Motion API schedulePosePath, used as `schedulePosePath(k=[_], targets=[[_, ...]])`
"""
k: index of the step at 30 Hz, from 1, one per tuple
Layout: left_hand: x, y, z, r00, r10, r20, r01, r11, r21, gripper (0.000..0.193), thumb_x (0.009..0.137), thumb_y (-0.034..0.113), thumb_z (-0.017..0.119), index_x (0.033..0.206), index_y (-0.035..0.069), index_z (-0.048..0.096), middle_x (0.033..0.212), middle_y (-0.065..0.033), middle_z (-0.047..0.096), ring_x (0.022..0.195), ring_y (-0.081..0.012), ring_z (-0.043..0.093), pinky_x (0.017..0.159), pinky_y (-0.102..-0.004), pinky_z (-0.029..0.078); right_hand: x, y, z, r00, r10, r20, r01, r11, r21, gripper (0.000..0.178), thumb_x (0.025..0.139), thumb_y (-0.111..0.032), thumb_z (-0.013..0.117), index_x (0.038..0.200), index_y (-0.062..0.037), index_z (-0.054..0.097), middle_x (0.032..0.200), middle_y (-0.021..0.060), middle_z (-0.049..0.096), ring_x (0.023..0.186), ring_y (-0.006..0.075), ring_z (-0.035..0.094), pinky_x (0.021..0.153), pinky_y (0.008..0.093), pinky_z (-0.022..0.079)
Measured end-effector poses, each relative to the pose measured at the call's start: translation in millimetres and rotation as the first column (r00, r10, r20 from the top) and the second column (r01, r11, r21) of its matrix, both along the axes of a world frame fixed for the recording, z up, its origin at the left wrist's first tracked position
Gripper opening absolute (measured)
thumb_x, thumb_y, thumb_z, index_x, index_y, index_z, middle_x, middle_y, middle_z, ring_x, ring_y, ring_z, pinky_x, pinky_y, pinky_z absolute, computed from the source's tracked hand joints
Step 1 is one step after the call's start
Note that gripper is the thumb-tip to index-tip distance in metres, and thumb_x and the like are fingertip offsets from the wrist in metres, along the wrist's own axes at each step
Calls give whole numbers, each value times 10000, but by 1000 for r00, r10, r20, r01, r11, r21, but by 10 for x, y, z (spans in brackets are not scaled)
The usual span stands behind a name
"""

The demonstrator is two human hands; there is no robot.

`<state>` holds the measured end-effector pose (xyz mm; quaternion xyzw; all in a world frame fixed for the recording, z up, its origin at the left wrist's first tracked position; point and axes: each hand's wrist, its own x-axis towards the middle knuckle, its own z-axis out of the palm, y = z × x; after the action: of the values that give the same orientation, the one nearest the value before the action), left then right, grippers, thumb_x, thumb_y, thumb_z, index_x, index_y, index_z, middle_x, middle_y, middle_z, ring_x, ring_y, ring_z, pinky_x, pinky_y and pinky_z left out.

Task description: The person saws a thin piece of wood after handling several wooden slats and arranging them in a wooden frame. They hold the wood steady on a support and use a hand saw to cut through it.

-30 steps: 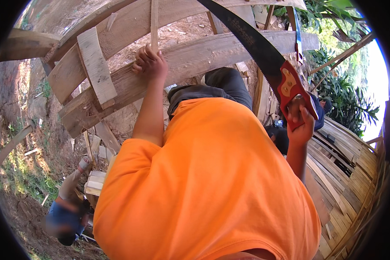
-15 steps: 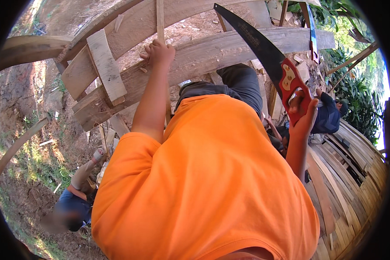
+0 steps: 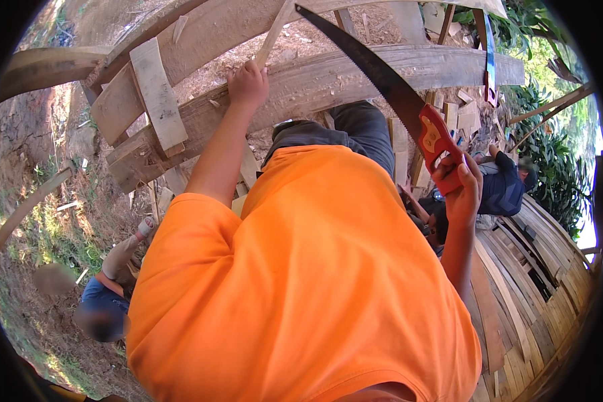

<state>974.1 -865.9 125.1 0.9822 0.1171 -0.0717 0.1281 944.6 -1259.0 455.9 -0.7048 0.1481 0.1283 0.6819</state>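
Observation:
My left hand (image 3: 248, 86) is closed around a thin wooden strip (image 3: 275, 35), just over a long weathered plank (image 3: 328, 75). The strip slants up and to the right from my fist. On the right, my right hand (image 3: 463, 184) grips a pruning-style handsaw (image 3: 430, 134) by its red handle. Its dark, curved, toothed blade points up and left over the plank, with the tip close to the strip's upper part. I cannot see the blade touching any wood.
A short board (image 3: 157, 94) lies across two planks at left. Another saw with a blue blade (image 3: 490, 63) hangs at the plank's right end. One person (image 3: 506, 184) sits at right, another (image 3: 110, 295) is at lower left. Layered wooden slats (image 3: 516, 301) fill the lower right.
The saw has moved left and lower, its tip now near the strip. The strip has gone from upright to leaning right, and my left hand has turned with it.

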Motion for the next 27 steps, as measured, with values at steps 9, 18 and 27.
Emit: schedulePosePath(k=[9,18,27], targets=[[-42,-64,110,996,51,67,-45,995,-94,329,1011,362,488,1144,65,532,1063,-155,685,1006,-336,658,1014,-606,363,471,332,42,847,528,-65,-496,740,-454,281,941,-248,643,981,29,667,752,3,600,664,69,505,595,242,394],[-101,-40,99,979,56,197,-62,998,27,334,978,353,510,1122,61,580,1105,-110,646,1078,-300,610,1015,-590,371,857,672,376,748,658,-88,-598,611,-518,291,947,-247,663,992,40,673,760,22,612,723,82,534,662,256,433],[-131,-129,71,963,99,253,-97,995,-19,305,939,286,530,1136,61,588,947,-132,698,991,-334,649,1090,-642,301,894,811,237,709,685,-169,-650,541,-534,278,948,-247,653,990,28,666,738,22,589,711,86,516,647,265,422]])
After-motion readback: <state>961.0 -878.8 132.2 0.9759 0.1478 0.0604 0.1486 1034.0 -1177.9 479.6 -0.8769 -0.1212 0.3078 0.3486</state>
